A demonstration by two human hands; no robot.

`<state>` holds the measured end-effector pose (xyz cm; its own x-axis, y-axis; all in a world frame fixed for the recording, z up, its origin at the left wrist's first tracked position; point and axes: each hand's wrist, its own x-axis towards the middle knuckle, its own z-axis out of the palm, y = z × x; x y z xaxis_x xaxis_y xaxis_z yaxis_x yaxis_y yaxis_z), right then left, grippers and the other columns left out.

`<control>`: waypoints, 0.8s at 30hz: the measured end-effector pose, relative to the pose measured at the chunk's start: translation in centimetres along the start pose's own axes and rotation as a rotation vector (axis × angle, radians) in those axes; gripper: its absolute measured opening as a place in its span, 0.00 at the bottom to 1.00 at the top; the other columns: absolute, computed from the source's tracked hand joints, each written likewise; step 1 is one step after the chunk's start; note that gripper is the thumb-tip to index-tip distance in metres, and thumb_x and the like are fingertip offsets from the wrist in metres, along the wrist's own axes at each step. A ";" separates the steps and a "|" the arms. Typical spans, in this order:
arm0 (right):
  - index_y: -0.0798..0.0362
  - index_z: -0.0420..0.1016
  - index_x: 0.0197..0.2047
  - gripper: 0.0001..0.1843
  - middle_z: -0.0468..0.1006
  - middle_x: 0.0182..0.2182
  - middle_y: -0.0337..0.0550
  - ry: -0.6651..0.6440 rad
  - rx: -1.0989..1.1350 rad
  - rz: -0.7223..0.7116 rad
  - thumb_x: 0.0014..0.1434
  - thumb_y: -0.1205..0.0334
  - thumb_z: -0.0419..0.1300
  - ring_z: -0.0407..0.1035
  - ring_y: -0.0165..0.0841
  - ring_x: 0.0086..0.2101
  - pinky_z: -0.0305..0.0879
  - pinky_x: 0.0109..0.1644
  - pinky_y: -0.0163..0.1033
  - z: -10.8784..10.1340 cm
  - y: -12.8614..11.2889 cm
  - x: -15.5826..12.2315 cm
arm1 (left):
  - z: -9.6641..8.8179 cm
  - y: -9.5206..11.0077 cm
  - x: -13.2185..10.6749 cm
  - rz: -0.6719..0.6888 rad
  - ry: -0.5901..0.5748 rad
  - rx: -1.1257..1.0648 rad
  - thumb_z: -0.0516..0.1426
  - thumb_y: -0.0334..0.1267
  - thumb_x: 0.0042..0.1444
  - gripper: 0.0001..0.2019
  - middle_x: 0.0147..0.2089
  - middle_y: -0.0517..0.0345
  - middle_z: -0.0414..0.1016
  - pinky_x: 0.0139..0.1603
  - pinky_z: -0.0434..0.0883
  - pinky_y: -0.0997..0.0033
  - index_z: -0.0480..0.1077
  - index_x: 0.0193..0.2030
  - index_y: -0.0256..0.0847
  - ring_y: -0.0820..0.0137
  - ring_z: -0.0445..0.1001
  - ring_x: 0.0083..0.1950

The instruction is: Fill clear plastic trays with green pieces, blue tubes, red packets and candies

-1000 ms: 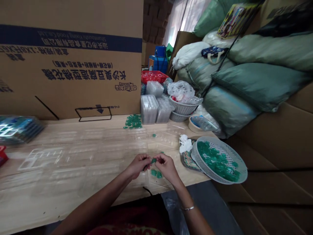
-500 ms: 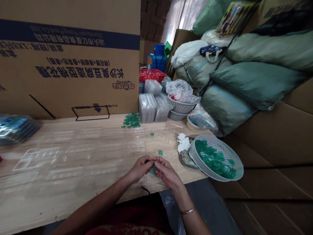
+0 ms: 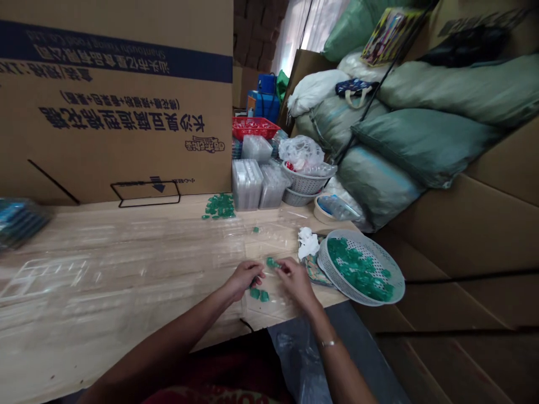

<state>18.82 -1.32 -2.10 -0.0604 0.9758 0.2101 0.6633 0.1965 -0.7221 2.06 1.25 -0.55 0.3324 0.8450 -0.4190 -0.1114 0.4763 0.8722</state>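
My right hand (image 3: 296,280) pinches a small green glossy packet (image 3: 272,262) by its right end, just above the table. To its left, my left hand (image 3: 246,278) is closed, with a dark green bit showing between thumb and fingers; most of what it holds is hidden. Below the left fingertips lie two more green packets (image 3: 259,294) on clear plastic trays (image 3: 168,247) spread over the table. A single green packet (image 3: 255,229) sits farther back. At the right, a white perforated basket (image 3: 326,261) holds many such packets.
A heap of green packets (image 3: 219,206) lies by stacked clear plastic boxes (image 3: 247,185). A large cardboard box (image 3: 126,151) stands at the back left. White tissue (image 3: 309,243) lies beside the basket. Full sacks (image 3: 421,146) are piled on the right.
My hands were together over a green packet and have come apart. The right has moved right and pinches a packet. Two packets now show below the left hand. The view has shifted slightly.
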 end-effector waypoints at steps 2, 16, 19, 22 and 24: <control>0.53 0.76 0.37 0.10 0.76 0.35 0.45 -0.026 -0.120 0.000 0.52 0.70 0.56 0.69 0.34 0.36 0.64 0.41 0.38 -0.8 1.3 1.6 | -0.1 0.4 0.6 -0.005 0.027 -0.005 0.63 0.40 0.41 0.12 0.22 0.60 0.71 0.18 0.53 0.79 0.71 0.29 0.34 0.79 0.63 0.18; 0.53 0.74 0.42 0.11 0.73 0.36 0.47 0.061 -0.046 -0.079 0.56 0.67 0.54 0.67 0.36 0.38 0.63 0.42 0.40 0.0 -2.7 0.6 | -2.2 1.9 -0.9 -0.306 -0.088 -0.718 0.50 0.43 0.59 0.16 0.34 0.45 0.77 0.39 0.71 0.70 0.72 0.38 0.30 0.65 0.76 0.38; 0.51 0.73 0.40 0.10 0.73 0.32 0.42 -0.020 0.123 -0.113 0.54 0.67 0.55 0.67 0.32 0.32 0.62 0.35 0.35 1.2 -5.1 0.0 | -1.7 1.8 -1.0 -0.278 -0.109 -0.724 0.50 0.42 0.59 0.17 0.30 0.49 0.77 0.36 0.71 0.70 0.73 0.38 0.30 0.67 0.76 0.32; 0.52 0.71 0.31 0.05 0.71 0.27 0.39 -0.025 0.144 -0.075 0.51 0.68 0.55 0.65 0.30 0.29 0.60 0.32 0.34 2.1 -5.8 0.1 | -1.6 1.7 -1.2 -0.272 -0.134 -0.683 0.53 0.38 0.56 0.12 0.30 0.51 0.77 0.33 0.69 0.73 0.74 0.38 0.31 0.69 0.75 0.30; 0.53 0.69 0.27 0.04 0.69 0.24 0.37 -0.006 0.203 -0.013 0.51 0.65 0.55 0.63 0.29 0.26 0.58 0.29 0.33 2.4 -5.5 0.2 | -1.7 1.5 -1.4 -0.273 -0.126 -0.631 0.56 0.34 0.53 0.08 0.32 0.52 0.77 0.35 0.69 0.74 0.74 0.36 0.33 0.70 0.74 0.33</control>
<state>13.36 -1.95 0.37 -0.0728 0.9736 0.2163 0.4983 0.2233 -0.8377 -0.19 1.23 0.88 0.5279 0.6586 -0.5362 -0.5182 0.7500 0.4110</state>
